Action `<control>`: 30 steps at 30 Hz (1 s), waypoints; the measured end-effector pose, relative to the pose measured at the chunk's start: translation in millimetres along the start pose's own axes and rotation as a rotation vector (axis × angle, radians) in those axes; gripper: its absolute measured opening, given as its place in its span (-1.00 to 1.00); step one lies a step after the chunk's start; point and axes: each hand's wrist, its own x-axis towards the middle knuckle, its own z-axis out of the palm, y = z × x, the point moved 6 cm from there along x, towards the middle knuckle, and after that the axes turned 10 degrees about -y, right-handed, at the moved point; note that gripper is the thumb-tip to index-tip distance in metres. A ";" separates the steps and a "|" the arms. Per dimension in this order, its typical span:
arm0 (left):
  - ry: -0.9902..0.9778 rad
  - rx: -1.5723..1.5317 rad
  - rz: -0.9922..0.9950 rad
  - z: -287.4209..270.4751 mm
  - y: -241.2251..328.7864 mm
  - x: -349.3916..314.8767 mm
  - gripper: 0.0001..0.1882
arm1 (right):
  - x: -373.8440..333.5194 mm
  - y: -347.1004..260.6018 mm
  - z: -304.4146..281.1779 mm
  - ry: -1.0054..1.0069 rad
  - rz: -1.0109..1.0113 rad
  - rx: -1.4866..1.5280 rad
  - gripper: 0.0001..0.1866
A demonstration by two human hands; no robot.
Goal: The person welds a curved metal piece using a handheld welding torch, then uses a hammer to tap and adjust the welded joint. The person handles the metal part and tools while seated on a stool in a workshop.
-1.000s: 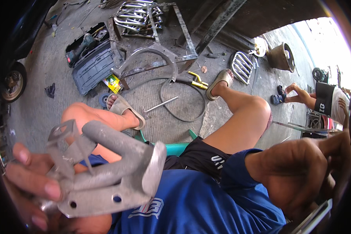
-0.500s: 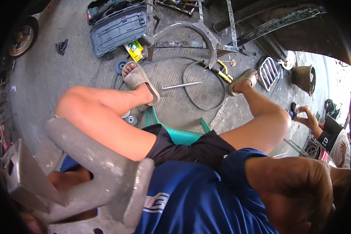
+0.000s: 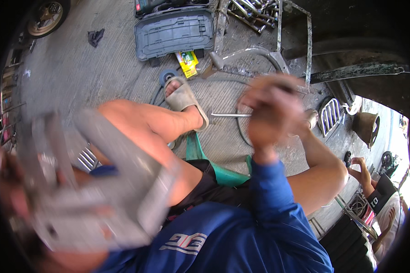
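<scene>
Grey metal bracket (image 3: 100,191) gripped in left hand (image 3: 7,182), blurred | right hand (image 3: 271,111) raised, fist closed, contents can't tell | work on bracket looks mid-way, nothing fitted yet.

free: bare concrete floor (image 3: 100,73) upper left | blocked: grey tool case (image 3: 174,32), metal frames (image 3: 278,27) (top)

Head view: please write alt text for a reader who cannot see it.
A seated person's left hand grips a blurred grey metal bracket close to the camera, while the right hand is raised and closed above the knees. Beyond lie a grey tool case and metal frames on concrete.
</scene>
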 end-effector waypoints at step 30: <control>0.061 0.046 -0.534 89.0 -81.0 19.9 -0.55 | -142.7 241.5 -175.4 -0.333 1.110 -1.285 -0.70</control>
